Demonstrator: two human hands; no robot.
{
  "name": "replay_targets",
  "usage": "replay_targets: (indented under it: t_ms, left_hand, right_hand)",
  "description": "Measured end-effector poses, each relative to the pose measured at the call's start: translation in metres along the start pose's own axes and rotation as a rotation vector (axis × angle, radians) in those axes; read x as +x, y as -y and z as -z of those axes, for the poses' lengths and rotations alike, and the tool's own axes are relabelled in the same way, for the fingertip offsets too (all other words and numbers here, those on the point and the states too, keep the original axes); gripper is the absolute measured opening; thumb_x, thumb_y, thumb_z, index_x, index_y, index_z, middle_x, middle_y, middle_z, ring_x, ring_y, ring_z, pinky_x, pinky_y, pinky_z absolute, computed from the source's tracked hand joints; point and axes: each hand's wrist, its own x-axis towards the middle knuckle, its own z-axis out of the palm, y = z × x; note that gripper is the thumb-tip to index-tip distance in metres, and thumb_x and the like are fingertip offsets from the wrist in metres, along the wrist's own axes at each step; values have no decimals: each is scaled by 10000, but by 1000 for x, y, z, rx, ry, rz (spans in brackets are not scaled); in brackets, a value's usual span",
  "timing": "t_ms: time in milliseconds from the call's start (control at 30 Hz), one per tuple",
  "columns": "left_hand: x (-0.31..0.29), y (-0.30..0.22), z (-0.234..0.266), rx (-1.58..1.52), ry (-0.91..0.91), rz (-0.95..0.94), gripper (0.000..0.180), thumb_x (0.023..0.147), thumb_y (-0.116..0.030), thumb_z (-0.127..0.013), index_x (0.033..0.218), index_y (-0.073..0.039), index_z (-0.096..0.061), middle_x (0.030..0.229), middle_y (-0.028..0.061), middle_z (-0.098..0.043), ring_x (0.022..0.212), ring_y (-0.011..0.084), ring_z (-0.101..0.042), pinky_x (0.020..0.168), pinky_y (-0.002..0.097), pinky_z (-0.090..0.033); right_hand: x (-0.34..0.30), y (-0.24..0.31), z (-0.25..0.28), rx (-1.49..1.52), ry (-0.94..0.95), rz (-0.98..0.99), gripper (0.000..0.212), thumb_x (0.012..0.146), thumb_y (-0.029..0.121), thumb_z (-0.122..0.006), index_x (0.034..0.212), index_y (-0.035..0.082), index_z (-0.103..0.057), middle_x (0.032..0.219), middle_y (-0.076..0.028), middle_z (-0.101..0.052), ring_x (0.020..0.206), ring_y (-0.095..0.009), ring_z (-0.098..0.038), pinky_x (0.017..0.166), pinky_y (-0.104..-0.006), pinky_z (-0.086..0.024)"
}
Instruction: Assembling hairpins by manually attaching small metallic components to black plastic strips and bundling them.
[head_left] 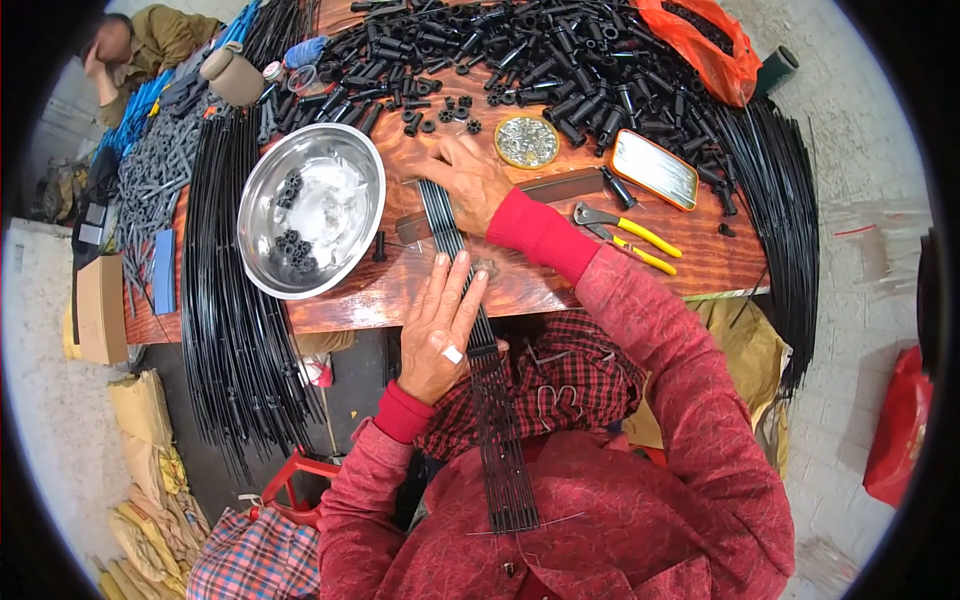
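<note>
Left hand [437, 325], center frame: fingers straight, laid over bundle of thin black rods [447, 228]; underside hidden, can't tell if gripping. Right hand [468, 185], above center: fingers bent at rods' upper ends, can't tell if pinching. Rods run from mid-counter [720, 262] down to lap, lower center. Steel bowl [335, 195] left of center, black parts inside. Yellow-handled nippers [648, 240] right of center. Black plastic tubes [540, 60] heaped top center.

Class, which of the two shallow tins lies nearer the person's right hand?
The round, yellow-rimmed metal tin, close to the right hand; the rectangular, orange-rimmed metal tin lies farther right.
</note>
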Motion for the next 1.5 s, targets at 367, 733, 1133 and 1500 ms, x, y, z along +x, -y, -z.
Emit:
replay_targets:
  t_ms: [367,733,1133,1500]
  left_hand:
    - [-22,-8,-4,15,57,5,675,808,-157,-672,1444,-75,-461,1548,169,-356,1431,375,-332,1136,485,-316]
    - [-19,-15,3,79,43,-39,643,847,-114,-561,1470,-64,-413,1557,164,-341,1431,369,-335,1137,472,-319]
    - [-25,-25,-5,145,48,-12,604,902,-96,-465,1497,-72,-362,1579,174,-288,1454,368,-284,1161,482,-275]
    - [-37,-28,-10,118,98,-56,639,911,-264,-524,1506,-96,-362,1586,163,-278,1464,366,-261,1162,475,-274]
  right_hand:
    - [-62,60,74,109,96,164,398,691,-47,-568,1064,65,-649,1040,-119,-591,943,-342,-563,783,-416,-493]
    - [-147,151,90,191,508,268,381,720,149,-709,1095,155,-639,1077,-48,-521,944,-223,-518,766,-341,-509]
    - [-150,150,80,153,218,223,244,724,86,-691,967,96,-701,914,1,-643,818,-187,-592,600,-295,-537]
    - [-158,148,74,236,205,177,266,695,32,-707,949,112,-704,937,3,-663,849,-208,-604,633,-307,-540]
